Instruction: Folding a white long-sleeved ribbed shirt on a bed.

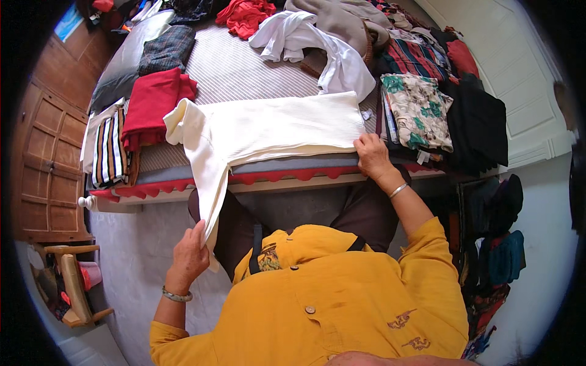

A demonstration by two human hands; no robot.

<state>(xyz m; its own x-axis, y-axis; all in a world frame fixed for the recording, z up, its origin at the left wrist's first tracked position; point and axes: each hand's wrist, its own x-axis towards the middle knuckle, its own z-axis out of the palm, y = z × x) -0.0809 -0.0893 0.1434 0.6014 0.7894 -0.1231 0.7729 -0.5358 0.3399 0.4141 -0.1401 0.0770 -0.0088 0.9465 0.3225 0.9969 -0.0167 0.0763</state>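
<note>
A cream ribbed sweater [274,125] lies spread across the near edge of the bed [244,67]. One long sleeve hangs off the bed's front edge toward me. My left hand [188,256] grips the end of that sleeve below the bed edge. My right hand [371,155] presses on the sweater's lower right corner at the bed's edge, fingers curled on the fabric. Both wrists carry a metal bangle.
A folded red garment [152,104] and striped folded clothes [110,149] lie left of the sweater. A floral piece [418,110], dark clothes [482,125] and a white shirt [317,46] lie right and behind. A wooden cabinet [46,165] stands left, a small chair [73,283] below it.
</note>
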